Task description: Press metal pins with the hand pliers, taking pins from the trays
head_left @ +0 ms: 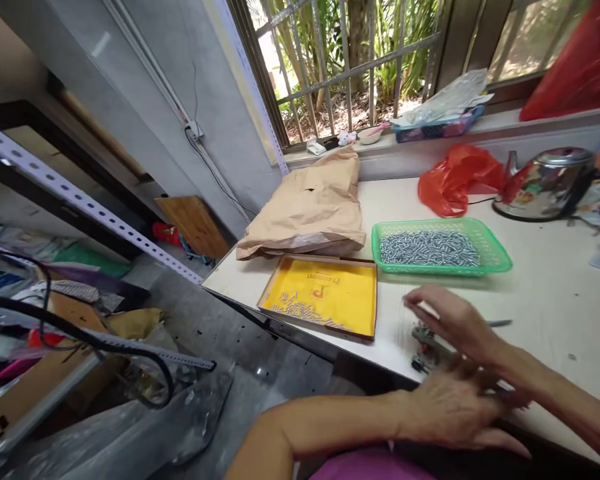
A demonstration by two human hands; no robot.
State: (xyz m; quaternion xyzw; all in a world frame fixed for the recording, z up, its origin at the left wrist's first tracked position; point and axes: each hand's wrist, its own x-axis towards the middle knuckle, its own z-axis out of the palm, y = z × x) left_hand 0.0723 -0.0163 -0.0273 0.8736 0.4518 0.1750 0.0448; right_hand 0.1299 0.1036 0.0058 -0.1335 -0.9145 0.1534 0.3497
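Note:
My right hand (453, 323) reaches in from the right over a small metal device (425, 347) at the table's front edge. Its thumb and index finger come together in a pinch; whatever may lie between the tips is too small to make out. Crossing below it, my left hand (450, 410) has its back up and its thumb stretched out to the right, the fingers partly blurred and partly behind the right wrist. Beyond the hands, a green plastic basket (500, 260) holds many small metal pins (430, 250). Left of the device lies a shallow yellow-lined tray (345, 293) with loose metal pieces (300, 310) along its near side.
A large brown paper bag (315, 200) lies behind the tray. Red plastic bag (460, 177) and metal kettle (545, 183) stand at the table's back right. A flat metal strip (500, 323) sticks out right of my right hand. The table's left edge drops to a cluttered floor.

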